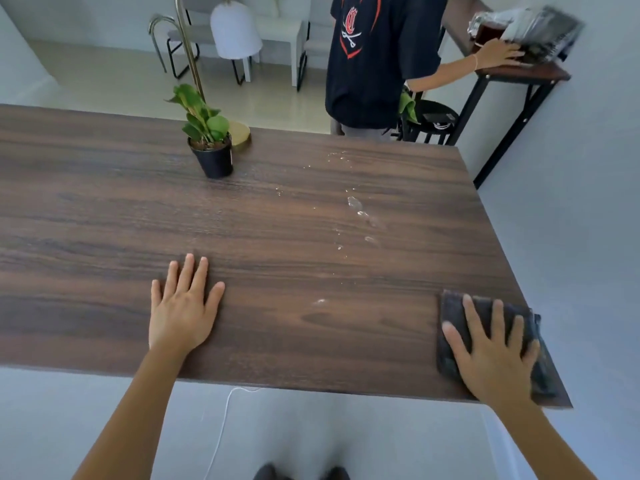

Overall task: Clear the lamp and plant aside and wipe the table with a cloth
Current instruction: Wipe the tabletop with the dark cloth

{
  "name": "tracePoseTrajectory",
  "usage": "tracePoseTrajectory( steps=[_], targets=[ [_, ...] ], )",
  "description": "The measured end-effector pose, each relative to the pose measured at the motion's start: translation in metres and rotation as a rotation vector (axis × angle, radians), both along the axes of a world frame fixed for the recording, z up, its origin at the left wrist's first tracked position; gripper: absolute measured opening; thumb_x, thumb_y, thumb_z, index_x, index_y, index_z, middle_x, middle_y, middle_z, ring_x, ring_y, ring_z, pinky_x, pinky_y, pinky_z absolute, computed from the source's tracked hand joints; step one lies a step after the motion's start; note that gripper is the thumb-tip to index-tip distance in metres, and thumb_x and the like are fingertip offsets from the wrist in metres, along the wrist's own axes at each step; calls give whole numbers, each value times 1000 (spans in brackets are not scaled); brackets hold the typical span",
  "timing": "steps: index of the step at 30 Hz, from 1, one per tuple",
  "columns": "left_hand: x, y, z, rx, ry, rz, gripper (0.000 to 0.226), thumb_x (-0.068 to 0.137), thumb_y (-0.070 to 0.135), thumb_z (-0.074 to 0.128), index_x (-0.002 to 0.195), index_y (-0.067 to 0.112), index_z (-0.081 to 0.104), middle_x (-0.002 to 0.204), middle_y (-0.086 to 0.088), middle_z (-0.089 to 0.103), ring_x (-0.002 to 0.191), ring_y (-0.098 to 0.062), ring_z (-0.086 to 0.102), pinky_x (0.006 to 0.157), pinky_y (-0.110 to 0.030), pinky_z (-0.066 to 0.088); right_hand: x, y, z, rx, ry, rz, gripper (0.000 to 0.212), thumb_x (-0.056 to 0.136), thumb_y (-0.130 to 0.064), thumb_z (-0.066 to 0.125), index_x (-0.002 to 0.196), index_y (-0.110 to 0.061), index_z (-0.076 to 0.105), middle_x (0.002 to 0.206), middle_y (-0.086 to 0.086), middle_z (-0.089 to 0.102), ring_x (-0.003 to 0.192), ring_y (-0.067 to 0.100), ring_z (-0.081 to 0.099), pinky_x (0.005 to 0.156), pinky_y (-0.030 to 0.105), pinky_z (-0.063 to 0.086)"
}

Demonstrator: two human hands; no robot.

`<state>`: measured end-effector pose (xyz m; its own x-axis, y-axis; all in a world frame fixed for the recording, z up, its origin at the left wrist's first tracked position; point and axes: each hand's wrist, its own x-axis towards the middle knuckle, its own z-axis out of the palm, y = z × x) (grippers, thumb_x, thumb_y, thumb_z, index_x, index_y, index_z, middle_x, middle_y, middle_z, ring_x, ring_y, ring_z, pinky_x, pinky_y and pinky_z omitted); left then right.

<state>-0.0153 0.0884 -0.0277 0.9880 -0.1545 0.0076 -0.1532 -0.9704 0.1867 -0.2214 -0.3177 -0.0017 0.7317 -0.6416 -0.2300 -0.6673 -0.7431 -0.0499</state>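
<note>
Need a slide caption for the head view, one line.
Right hand flat on cloth at table corner; left hand braced, droplets unwiped.

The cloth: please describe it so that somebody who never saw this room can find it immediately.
Look at the dark wooden table, then its near right corner. The cloth lies flat there under the right hand; it is dark grey and folded, the only fabric on the table.

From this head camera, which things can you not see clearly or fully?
- Lamp: its arched top is cut off by the upper edge; the plant hides part of its base.
- Cloth: its middle lies under the right hand.
- Items on the side table: motion blur makes them unreadable.
- Table: its left end runs out of frame.
</note>
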Motion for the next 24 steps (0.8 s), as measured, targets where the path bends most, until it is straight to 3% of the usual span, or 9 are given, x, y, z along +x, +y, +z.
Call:
tracePoseTrajectory(
  steps=[3, 7, 10, 12, 16, 20, 22, 24],
  targets=[
    [0, 0, 2, 9, 17, -2, 63, 96, 54, 16, 152, 25, 13, 161, 0, 7, 148, -24, 0, 117, -50, 3, 79, 21, 0, 48, -85, -14, 81, 81, -79, -2, 154, -42, -5, 165, 11, -6, 149, 43, -7, 115, 66, 0],
    [2, 2, 2, 20, 52, -26, 60, 97, 51, 14, 152, 26, 7, 161, 2, 2, 148, -23, -4, 117, -50, 1, 179, 124, -9, 106, -77, 283, 74, 90, -75, 9, 155, -40, -3, 164, 12, -13, 147, 43, -15, 114, 66, -9],
    [3, 9, 1, 35, 80, -71, 61, 97, 51, 12, 152, 26, 5, 161, 2, 0, 148, -23, -5, 117, -49, 1, 157, 201, -8, 159, -154, 595, 70, 93, -72, 20, 155, -41, 8, 165, 11, -6, 149, 41, -10, 115, 65, -5],
    [2, 16, -1, 35, 55, -104, 62, 96, 54, 8, 152, 26, 6, 161, 3, 1, 148, -22, -2, 118, -49, 3, 109, 201, -13, 148, -249, 662, 66, 94, -72, 25, 153, -43, 20, 165, 7, 9, 151, 37, 3, 116, 64, 5],
    [2, 23, -2, 32, 34, -135, 69, 91, 56, 3, 152, 25, 10, 160, 2, 4, 148, -22, 1, 117, -47, 6, 23, 94, -17, -29, -194, 298, 70, 89, -78, 15, 152, -46, 23, 163, 5, 22, 148, 36, 19, 116, 60, 16],
    [0, 18, -1, 20, 15, -131, 68, 92, 55, 3, 152, 24, 10, 160, 1, 5, 148, -23, 1, 117, -49, 6, 51, 10, -2, 4, -75, -181, 87, 78, -85, -1, 154, -44, 6, 165, 11, 5, 149, 40, 3, 116, 64, 6],
    [-1, 18, -2, 19, 26, -128, 67, 92, 55, 3, 152, 25, 9, 161, 1, 4, 148, -23, 0, 117, -50, 5, 109, 30, -1, 20, -103, -229, 87, 79, -82, -2, 155, -40, 3, 165, 13, -3, 149, 42, -4, 115, 66, 1],
    [0, 18, -1, 22, 24, -135, 67, 93, 55, 3, 152, 25, 9, 161, 1, 5, 148, -24, 0, 117, -51, 5, 161, 91, -11, 44, -133, -33, 77, 88, -77, 9, 155, -40, 4, 164, 14, -6, 149, 42, -7, 115, 65, -3]
  ],
)
